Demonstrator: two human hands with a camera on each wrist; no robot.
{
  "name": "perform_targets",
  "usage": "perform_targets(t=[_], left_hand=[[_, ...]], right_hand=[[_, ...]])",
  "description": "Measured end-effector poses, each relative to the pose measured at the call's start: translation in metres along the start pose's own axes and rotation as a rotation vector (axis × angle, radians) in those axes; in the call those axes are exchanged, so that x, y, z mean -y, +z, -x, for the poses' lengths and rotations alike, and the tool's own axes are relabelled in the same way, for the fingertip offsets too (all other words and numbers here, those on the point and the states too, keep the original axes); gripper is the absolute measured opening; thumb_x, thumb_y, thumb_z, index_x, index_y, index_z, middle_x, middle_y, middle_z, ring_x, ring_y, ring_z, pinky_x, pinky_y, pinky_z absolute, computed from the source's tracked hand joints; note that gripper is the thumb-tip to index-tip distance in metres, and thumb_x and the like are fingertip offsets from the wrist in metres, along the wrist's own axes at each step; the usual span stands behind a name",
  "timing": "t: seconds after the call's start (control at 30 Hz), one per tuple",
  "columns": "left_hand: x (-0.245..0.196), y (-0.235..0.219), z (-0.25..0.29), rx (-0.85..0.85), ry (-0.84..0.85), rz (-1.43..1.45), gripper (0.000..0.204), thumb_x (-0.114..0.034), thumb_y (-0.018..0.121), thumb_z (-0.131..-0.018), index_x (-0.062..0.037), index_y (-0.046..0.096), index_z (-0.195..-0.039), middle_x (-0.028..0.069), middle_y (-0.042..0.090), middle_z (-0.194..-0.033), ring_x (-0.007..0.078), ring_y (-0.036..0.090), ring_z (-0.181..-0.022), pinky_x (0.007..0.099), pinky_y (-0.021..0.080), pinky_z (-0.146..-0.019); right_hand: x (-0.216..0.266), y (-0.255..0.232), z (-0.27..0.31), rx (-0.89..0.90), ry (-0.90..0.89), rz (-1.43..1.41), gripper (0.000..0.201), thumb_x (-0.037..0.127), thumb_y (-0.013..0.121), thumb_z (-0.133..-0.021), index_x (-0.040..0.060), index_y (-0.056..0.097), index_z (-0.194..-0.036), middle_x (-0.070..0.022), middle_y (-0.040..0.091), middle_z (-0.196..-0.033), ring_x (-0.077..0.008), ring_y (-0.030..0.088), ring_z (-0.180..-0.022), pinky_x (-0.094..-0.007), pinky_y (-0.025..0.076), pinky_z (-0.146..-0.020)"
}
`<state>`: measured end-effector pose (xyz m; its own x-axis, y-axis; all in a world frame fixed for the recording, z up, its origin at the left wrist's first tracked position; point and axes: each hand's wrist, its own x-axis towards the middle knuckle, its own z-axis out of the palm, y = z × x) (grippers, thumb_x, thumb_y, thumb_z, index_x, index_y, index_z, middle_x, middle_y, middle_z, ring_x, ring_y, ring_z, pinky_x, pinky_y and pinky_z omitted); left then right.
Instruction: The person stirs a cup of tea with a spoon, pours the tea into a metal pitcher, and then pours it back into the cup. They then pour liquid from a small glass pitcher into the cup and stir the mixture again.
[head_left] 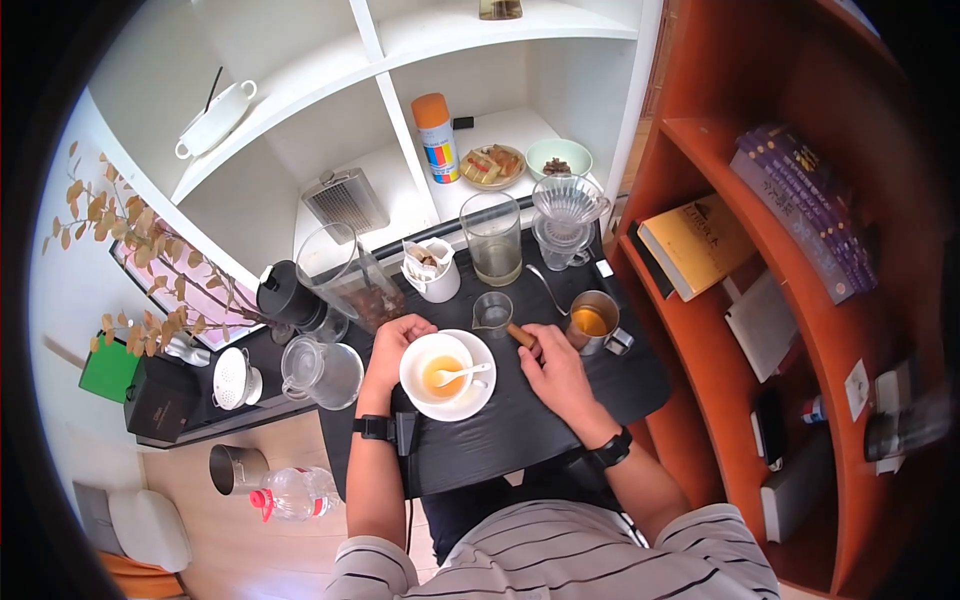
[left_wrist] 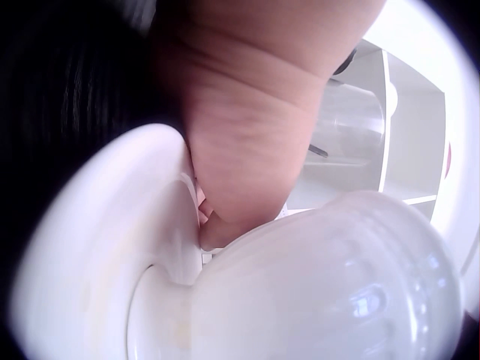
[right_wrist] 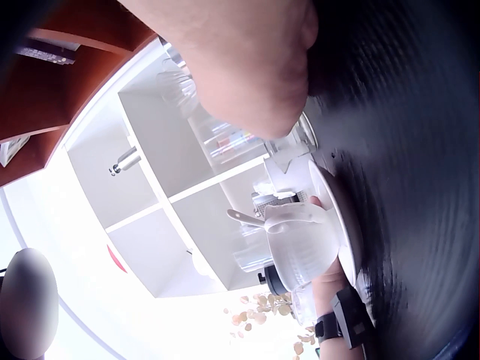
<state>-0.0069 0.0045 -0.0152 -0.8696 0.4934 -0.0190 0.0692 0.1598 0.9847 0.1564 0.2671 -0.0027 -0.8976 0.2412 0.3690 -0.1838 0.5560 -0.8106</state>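
1. As we look from the far left of the head view, we meet a dry branch with tan leaves [head_left: 130,225], a black square-sided box [head_left: 160,400] and a white ceramic strainer pierced with small holes [head_left: 236,380].
2. Next we find a black cylindrical grinder [head_left: 285,292] and, nearer us, a squat clear glass jug [head_left: 322,375].
3. We see the left hand [head_left: 393,350] at the left side of a round white saucer [head_left: 484,352], its fingers bent and partly hidden behind a white ribbed cup [head_left: 412,360]; we cannot tell whether it grips the saucer or only touches it.
4. On the saucer we see the cup, with amber liquid [head_left: 435,378] and a white spoon [head_left: 460,374] in it, over the near half of a black tabletop [head_left: 455,455].
5. Behind the cup we notice a white canister holding paper packets [head_left: 436,287].
6. Right of that, we find a small clear glass pitcher [head_left: 492,314] on the tabletop; the right hand [head_left: 560,377] pinches its brown wooden handle [head_left: 520,335].
7. Beyond that hand we see a thin metal spoon [head_left: 547,287] and a shiny steel mug [head_left: 609,306].
8. Farthest right, we find a thick yellow book [head_left: 700,243] on an orange-brown bookcase [head_left: 705,80].
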Motion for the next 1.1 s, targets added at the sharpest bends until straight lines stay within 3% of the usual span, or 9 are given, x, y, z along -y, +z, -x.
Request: perform_targets(t=[0.17, 0.37, 0.53, 0.7, 1.1], left_hand=[[-0.001, -0.002, 0.018, -0.051, 0.021, 0.015, 0.010, -0.007, 0.080, -0.095, -0.0002, 0.073, -0.099, 0.0001, 0.074, -0.087, 0.0052, 0.066, -0.078, 0.0225, 0.053, -0.071], [0.004, -0.004, 0.051, -0.311, 0.078, -0.257, 0.010, -0.003, 0.074, -0.095, 0.0017, 0.073, -0.103, 0.0019, 0.071, -0.088, 0.0082, 0.063, -0.078, 0.0255, 0.053, -0.072], [-0.001, 0.001, 0.087, -0.475, 0.104, -0.405, 0.012, -0.009, 0.069, -0.099, 0.0024, 0.074, -0.099, 0.0072, 0.068, -0.084, 0.0123, 0.061, -0.073, 0.0293, 0.051, -0.069], [0.003, 0.003, 0.096, -0.520, 0.214, -0.391, 0.011, -0.010, 0.070, -0.096, 0.0004, 0.075, -0.098, 0.0070, 0.066, -0.082, 0.0141, 0.059, -0.069, 0.0300, 0.048, -0.066], [0.000, 0.007, 0.099, -0.531, 0.224, -0.445, 0.011, -0.009, 0.071, -0.091, 0.0004, 0.075, -0.095, 0.0080, 0.066, -0.082, 0.0179, 0.062, -0.068, 0.0321, 0.051, -0.066]], right_hand=[[-0.004, 0.001, 0.001, -0.001, -0.014, -0.022, 0.033, 0.005, 0.070, -0.097, 0.0006, 0.062, -0.129, -0.0160, 0.063, -0.104, -0.0301, 0.070, -0.084, -0.0422, 0.057, -0.078], [-0.007, 0.003, 0.001, -0.010, -0.022, -0.010, 0.033, 0.005, 0.071, -0.096, 0.0001, 0.063, -0.127, -0.0156, 0.063, -0.102, -0.0295, 0.068, -0.083, -0.0427, 0.056, -0.079], [-0.008, 0.005, 0.000, -0.006, -0.048, -0.012, 0.032, 0.004, 0.071, -0.095, -0.0002, 0.063, -0.126, -0.0149, 0.064, -0.100, -0.0276, 0.066, -0.080, -0.0414, 0.056, -0.077], [-0.016, 0.009, -0.002, -0.024, -0.088, -0.012, 0.031, 0.004, 0.070, -0.097, -0.0017, 0.063, -0.126, -0.0150, 0.065, -0.100, -0.0252, 0.065, -0.078, -0.0399, 0.056, -0.076], [-0.024, 0.011, -0.004, 0.004, -0.053, -0.007, 0.029, 0.007, 0.070, -0.097, -0.0024, 0.065, -0.124, -0.0140, 0.068, -0.100, -0.0217, 0.065, -0.077, -0.0370, 0.056, -0.076]])
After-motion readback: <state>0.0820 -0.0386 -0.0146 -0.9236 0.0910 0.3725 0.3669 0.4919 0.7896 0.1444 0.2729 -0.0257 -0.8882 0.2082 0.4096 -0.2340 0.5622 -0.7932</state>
